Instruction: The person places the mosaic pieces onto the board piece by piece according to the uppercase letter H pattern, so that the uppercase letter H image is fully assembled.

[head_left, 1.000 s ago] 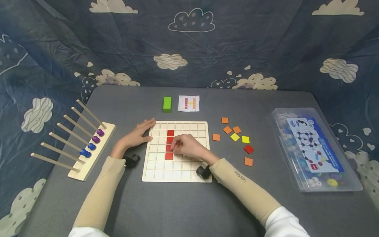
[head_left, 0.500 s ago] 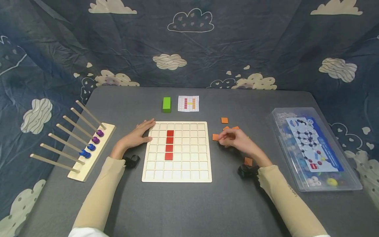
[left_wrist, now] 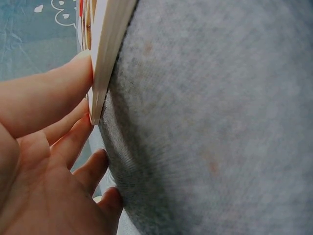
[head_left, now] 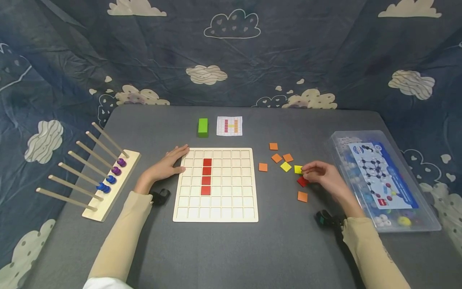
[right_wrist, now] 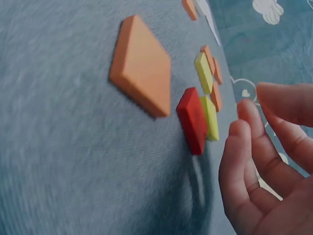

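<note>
A square wooden grid board (head_left: 231,204) lies mid-table with a column of red tiles (head_left: 207,171) in its cells. My left hand (head_left: 164,166) rests at the board's upper left corner; in the left wrist view its thumb touches the board's side edge and its fingers are spread. Over on the right, my right hand (head_left: 326,178) hovers by a loose red tile (head_left: 301,182) and a yellow tile (head_left: 298,169). The right wrist view shows its fingers loosely bent with a gap from the thumb, apart from the red tile (right_wrist: 192,120) and holding nothing.
Several orange tiles (head_left: 302,196) and another yellow tile (head_left: 286,166) lie right of the board. Behind it are a green block (head_left: 203,127) and a pattern card (head_left: 229,126). A peg rack (head_left: 122,172) stands left; a lidded plastic box (head_left: 386,180) lies right.
My right hand has left the red column on the board and moved right, past the orange tiles, to the loose red tile. The left hand has stayed in place.
</note>
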`<state>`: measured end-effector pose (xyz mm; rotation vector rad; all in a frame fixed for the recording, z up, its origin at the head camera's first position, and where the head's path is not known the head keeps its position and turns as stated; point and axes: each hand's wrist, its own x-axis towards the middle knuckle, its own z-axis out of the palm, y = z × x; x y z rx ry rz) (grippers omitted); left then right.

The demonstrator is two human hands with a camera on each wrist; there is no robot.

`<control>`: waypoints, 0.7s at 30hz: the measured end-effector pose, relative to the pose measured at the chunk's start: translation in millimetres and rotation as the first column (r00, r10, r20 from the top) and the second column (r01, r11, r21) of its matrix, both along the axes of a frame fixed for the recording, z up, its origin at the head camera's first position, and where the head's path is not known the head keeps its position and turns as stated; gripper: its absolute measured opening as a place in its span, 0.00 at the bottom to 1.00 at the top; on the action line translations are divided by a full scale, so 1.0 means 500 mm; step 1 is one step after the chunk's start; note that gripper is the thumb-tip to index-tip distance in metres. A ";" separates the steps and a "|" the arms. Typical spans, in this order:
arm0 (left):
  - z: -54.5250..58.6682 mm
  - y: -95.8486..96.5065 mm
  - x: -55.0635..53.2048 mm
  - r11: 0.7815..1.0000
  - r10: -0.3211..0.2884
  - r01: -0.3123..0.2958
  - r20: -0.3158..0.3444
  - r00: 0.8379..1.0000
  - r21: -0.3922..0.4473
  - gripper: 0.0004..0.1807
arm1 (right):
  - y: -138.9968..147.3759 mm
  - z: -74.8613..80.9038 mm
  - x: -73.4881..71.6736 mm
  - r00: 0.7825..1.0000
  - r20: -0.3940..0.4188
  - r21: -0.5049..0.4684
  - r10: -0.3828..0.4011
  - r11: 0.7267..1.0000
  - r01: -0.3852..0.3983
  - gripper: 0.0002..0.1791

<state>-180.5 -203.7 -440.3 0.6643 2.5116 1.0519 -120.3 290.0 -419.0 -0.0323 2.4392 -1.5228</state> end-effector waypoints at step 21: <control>0.005 0.002 0.003 1.000 0.005 -0.005 -0.005 1.000 0.010 0.37 | -0.013 -0.021 0.005 0.991 -0.101 0.285 0.085 0.957 -0.053 0.14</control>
